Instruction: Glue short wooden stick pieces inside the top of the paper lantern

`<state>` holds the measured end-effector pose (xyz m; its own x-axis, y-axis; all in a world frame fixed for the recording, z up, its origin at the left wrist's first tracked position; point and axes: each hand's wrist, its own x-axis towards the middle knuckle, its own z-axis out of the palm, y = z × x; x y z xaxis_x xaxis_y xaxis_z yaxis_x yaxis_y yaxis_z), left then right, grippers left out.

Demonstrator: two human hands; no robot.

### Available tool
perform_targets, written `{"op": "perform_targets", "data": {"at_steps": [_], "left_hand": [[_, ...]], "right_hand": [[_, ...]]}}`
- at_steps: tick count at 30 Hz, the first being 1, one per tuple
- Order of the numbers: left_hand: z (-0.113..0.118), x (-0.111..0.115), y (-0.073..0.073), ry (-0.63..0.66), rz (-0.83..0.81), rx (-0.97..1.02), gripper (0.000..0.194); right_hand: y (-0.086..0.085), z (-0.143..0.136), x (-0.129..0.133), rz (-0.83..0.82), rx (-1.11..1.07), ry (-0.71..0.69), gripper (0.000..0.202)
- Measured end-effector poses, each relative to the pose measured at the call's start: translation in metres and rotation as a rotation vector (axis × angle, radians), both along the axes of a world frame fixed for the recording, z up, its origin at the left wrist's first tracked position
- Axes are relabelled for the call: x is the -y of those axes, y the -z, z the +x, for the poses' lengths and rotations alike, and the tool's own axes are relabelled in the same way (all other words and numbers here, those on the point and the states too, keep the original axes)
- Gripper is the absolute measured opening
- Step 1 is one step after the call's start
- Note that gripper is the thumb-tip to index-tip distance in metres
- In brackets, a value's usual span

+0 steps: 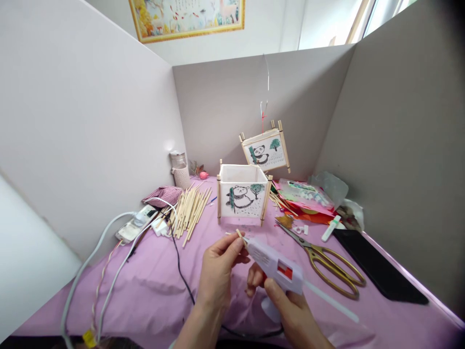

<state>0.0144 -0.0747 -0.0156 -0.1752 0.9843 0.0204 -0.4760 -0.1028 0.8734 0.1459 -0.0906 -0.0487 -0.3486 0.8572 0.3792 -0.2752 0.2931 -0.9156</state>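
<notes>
One short stick [239,233], pinched by the left hand [221,259], sits just beside the far-left tip of the glue gun [267,258], which the right hand [290,308] grasps, barrel slanting near-right to far-left.

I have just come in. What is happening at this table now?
One person's right hand holds a lavender glue gun, and the left hand pinches a small wooden stick near the gun's tip; whether the two touch, I cannot tell. Beyond the hands, an open-topped box with a panda picture stands on the pink cloth, and a similar box hangs tilted behind it. Loose sticks lie to the left, scissors to the right.
</notes>
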Motion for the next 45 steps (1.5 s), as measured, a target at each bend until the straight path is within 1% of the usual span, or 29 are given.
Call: {"op": "perform_targets", "data": {"at_steps": [3,7,11,15,21,31,40,45], "left_hand": [[-0.003,-0.001,-0.003,-0.041,0.001,0.030,0.028],[-0.008,-0.002,-0.005,-0.090,0.005,0.061,0.029],[-0.009,-0.001,-0.008,-0.109,0.005,0.075,0.029],[-0.009,-0.001,-0.008,-0.110,0.011,0.074,0.030],[-0.010,-0.002,-0.006,-0.106,0.027,0.069,0.029],[-0.009,-0.002,-0.006,-0.104,0.023,0.068,0.029],[-0.010,-0.002,-0.005,-0.102,0.026,0.068,0.029],[-0.010,-0.003,-0.005,-0.112,0.030,0.075,0.029]], "right_hand": [[0.003,0.002,0.004,-0.024,-0.025,-0.026,0.033],[0.008,0.005,0.008,-0.061,-0.002,-0.029,0.033],[0.011,0.007,0.008,-0.083,0.004,-0.041,0.033],[0.009,0.006,0.009,-0.078,0.036,-0.050,0.034],[0.009,0.006,0.010,-0.104,0.038,-0.027,0.034],[0.016,0.006,0.006,-0.109,0.044,-0.016,0.034],[0.012,0.005,0.008,-0.121,0.037,-0.004,0.033],[0.016,0.005,0.007,-0.124,0.058,0.001,0.034]]}}
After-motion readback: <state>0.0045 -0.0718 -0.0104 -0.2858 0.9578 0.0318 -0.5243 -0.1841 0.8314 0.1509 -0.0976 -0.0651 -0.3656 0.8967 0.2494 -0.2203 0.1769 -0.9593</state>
